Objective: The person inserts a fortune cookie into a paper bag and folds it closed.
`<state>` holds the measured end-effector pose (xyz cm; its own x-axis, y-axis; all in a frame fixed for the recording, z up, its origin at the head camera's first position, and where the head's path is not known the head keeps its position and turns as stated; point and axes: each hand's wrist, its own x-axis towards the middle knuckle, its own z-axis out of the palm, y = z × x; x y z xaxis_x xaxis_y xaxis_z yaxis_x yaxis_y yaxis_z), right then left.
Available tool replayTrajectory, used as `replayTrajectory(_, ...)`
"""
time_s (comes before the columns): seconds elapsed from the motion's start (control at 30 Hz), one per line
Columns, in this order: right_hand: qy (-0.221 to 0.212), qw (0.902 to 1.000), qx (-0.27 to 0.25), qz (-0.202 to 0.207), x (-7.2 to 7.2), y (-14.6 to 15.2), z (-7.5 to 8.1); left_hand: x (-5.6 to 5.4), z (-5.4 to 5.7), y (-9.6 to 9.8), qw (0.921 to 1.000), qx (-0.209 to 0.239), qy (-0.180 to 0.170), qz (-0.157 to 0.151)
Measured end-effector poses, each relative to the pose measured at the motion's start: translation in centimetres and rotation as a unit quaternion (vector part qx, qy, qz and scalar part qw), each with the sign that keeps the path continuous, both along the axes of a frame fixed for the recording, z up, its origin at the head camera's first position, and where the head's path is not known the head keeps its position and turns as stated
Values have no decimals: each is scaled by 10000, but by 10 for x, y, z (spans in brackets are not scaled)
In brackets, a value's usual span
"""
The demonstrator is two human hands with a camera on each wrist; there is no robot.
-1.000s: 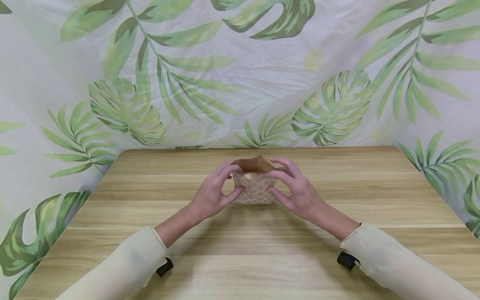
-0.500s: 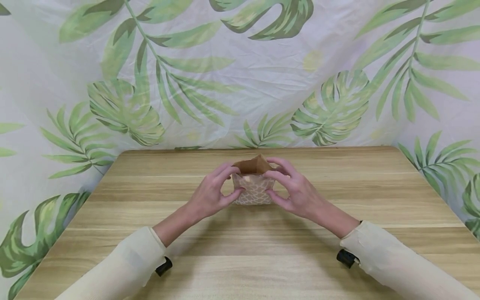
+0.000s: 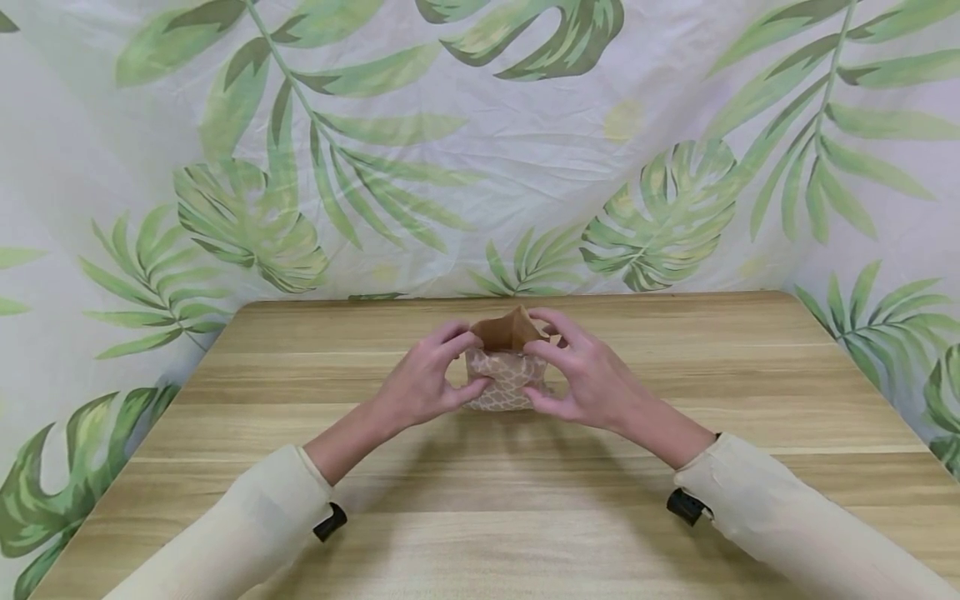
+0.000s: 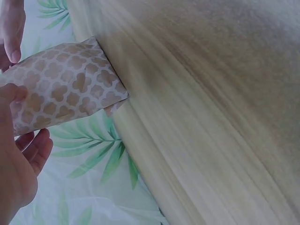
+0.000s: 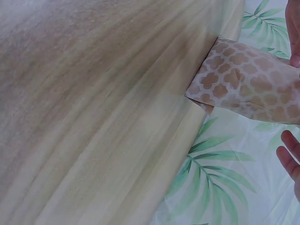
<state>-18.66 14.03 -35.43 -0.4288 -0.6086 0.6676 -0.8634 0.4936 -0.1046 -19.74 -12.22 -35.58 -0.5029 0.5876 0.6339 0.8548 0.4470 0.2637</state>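
Note:
A small brown paper bag with a white lattice print stands upright on the wooden table, its mouth open toward the top. My left hand holds its left side, thumb on the front face and fingers at the rim. On the opposite side my right hand grips it the same way, with the thumb pressing the front. In the left wrist view the bag rests its base on the tabletop. The right wrist view has the bag beside part of my right hand. The bag's inner bottom is hidden.
The wooden table ends at a straight back edge, close behind the bag. A white cloth printed with green leaves hangs behind and at both sides. Black wrist devices show under the pale sleeves.
My right hand has shifted slightly left, its thumb farther over the bag's front. The bag's front now looks more bulged and creased, and its mouth a little rounder. My left hand has barely moved.

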Motion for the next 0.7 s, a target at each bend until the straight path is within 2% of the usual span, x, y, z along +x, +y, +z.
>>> replayTrajectory(0.13, -50, 10000, -49, -11, 0, 0, 0, -1, 1, 0, 10000, -60, -39, 7)
replayTrajectory(0.2, -153, 9997, -195, 55, 0, 0, 0, -1, -1, -1, 9999, 47, -22, -108)
replayTrajectory(0.3, -536, 9967, -561, 224, 0, 0, 0, -2, -3, 0, 9988, 336, -14, -362)
replayTrajectory(0.37, -1015, 9906, -865, 294, 0, 0, -1, -3, -5, 1, 9970, 568, -118, -513)
replayTrajectory(0.43, -1556, 9809, -1122, 330, 0, 0, -3, -3, -6, 4, 9947, 763, -409, -560)
replayTrajectory(0.53, -2346, 9614, -1401, 312, 0, -1, -4, -2, -7, 7, 9866, 1062, -1124, -525)
replayTrajectory(0.63, -2887, 9442, -1568, 257, -2, -3, -6, -2, -8, 11, 9725, 1376, -1836, -407)
replayTrajectory(0.7, -3145, 9337, -1701, 179, -3, -5, -7, -2, -9, 15, 9624, 1574, -2190, -330)
